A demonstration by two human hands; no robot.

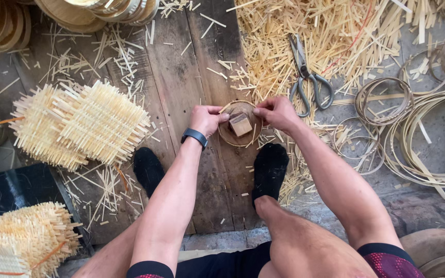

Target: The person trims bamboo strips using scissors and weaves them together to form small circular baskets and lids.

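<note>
L hand (205,119): fingers pinched shut on rim of round bamboo hoop (231,139).
R hand (276,111): fingers pinched on same rim, opp. side.
Hoop: thin strip ring, on wood floor planks (181,77) betw. black-socked feet.
Inside hoop: small wood block (240,124), squarish.
Nearby: metal scissors (307,77) on pale splinters; woven mats (78,123) stacked at left.

I see both hands crowded together over the round form (239,135) at the middle of the plank floor (181,77), with the left hand (207,119) and right hand (276,111) almost touching, so nothing passes between them. Bare planks run from there toward the far edge: that lane is open. Left of it the woven mats (78,123) block the way. To the right, scissors (307,77) lie in the splint litter (305,31), and loose hoops (418,128) cover the right edge. Near side, two socked feet (269,167) flank a narrow strip, I think passable.
</note>
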